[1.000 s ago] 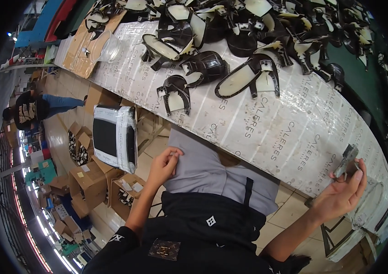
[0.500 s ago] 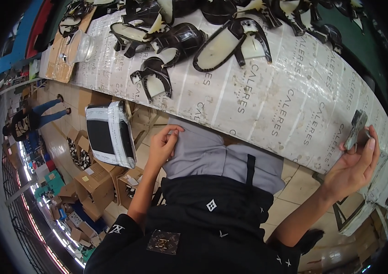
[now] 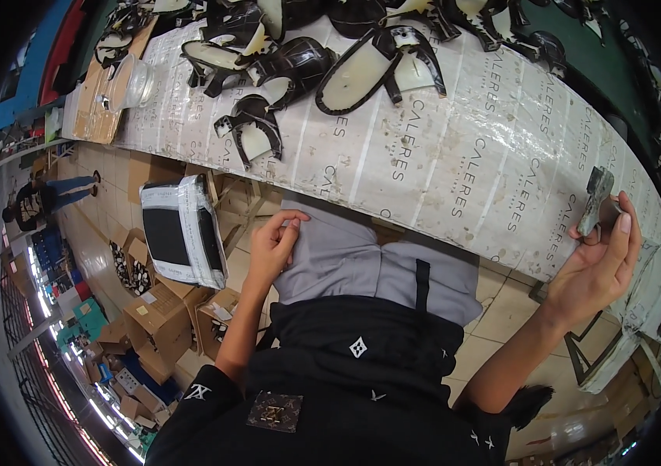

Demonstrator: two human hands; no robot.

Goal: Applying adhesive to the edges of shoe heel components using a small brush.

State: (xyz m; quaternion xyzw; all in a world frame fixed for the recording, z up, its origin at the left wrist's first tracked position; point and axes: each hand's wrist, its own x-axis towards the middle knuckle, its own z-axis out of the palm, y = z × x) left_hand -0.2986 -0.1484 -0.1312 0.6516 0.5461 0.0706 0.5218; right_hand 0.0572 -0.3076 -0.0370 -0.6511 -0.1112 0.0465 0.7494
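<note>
Over the right end of the table, my right hand holds a worn grey metal hand tool with a thick head, perhaps pincers. Thumb and forefinger close round its lower part while the other fingers extend upward. My left hand hovers at my grey-clad thigh below the table edge, its fingers loosely curled and nothing visible in them. Several black shoe parts with pale insoles lie across the far side of the table. An open-toed piece is the nearest to my left hand, and a long sole lies farther off.
The table is covered in printed paper under clear film. A clear plastic tub sits on cardboard at its left end. Left of me stand a taped black-and-white padded seat and cardboard boxes. Farther left is another person.
The whole view has shifted slightly, moving the table and shoe parts a little leftward and up. My right hand still holds the tool. The far person's legs have come closer together.
</note>
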